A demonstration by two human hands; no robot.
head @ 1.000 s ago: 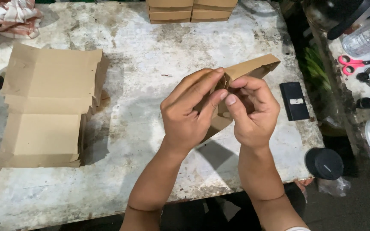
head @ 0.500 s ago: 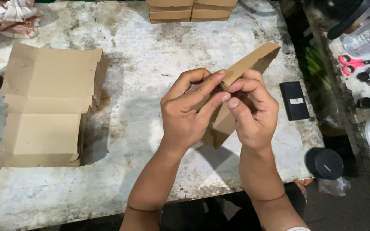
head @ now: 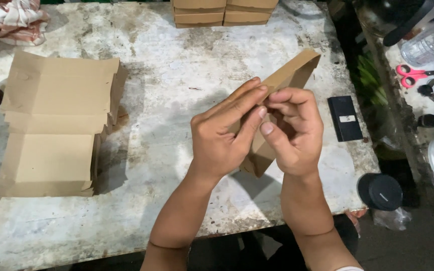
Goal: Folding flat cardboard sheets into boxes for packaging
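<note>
I hold a flat, folded brown cardboard box blank (head: pixel 297 75) between both hands, above the worn, stained white tabletop (head: pixel 177 75). The cardboard runs slantwise — its upper end sticks out past my fingertips, up and to the right, and its lower corner pokes out beneath my palms. My left hand (head: pixel 222 140) lies against the near face of it, fingers (head: pixel 244 95) stretched long and pressed together along the cardboard, thumb tucked toward the right hand. My right hand (head: pixel 295 133) is curled around the other side, fingers (head: pixel 290 98) bent over the edge and thumb pressing in — both hands are closed on the piece, their tips touching over it. Both forearms rise from the lower edge, wrists close together. Well to the left of my left hand lies a stack of flat brown cardboard blanks (head: pixel 59 120). Just right of my right hand rests a small black rectangular block (head: pixel 345 118), and nearer my right wrist a round black lid (head: pixel 380 191).
</note>
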